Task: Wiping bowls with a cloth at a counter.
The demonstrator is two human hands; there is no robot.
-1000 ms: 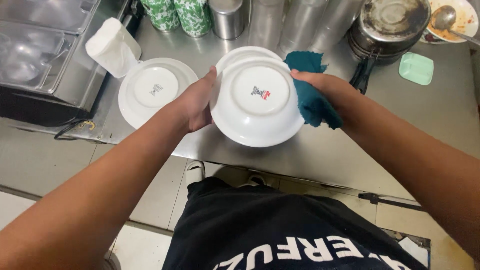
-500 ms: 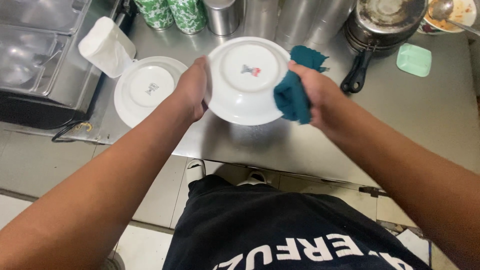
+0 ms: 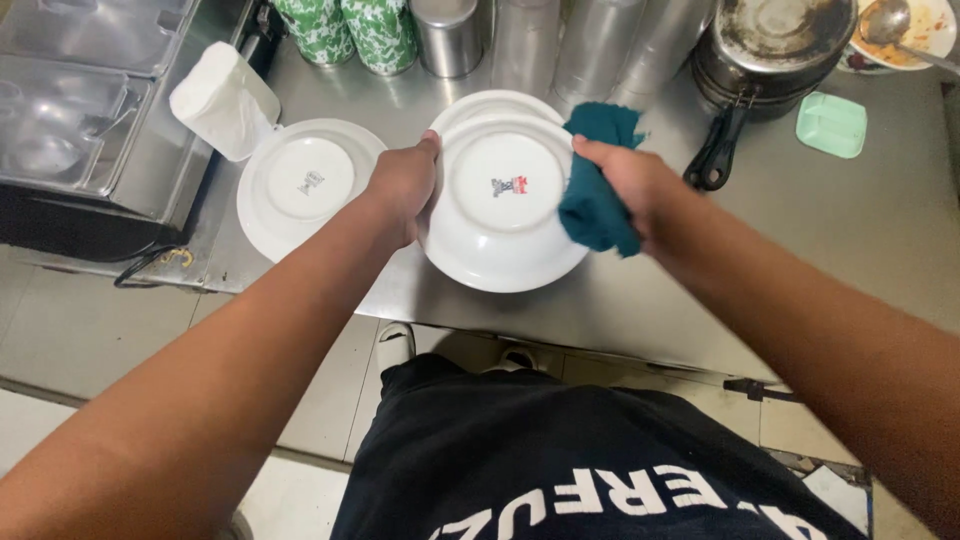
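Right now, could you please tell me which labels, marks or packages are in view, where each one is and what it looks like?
Maker's mark: red and dark stamp, centre of the bowl underside, held by left hand.
Second mark: small grey stamp, centre of the upturned plate on the left.
Green patterned cups: white-and-green print, back of counter.
No screens or signs.

Left forearm running from the lower left of the frame up toward the centre, wrist straight, ending in the left hand (image 3: 402, 188) just left of centre, knuckles up, fingers curled shut around an edge, thumb tip at the top. Right forearm coming in from the lower right, angled up-left, ending in the right hand (image 3: 640, 190) right of centre, back of hand up, fingers and thumb pinched closed. Both hands level, set apart, in the upper middle.
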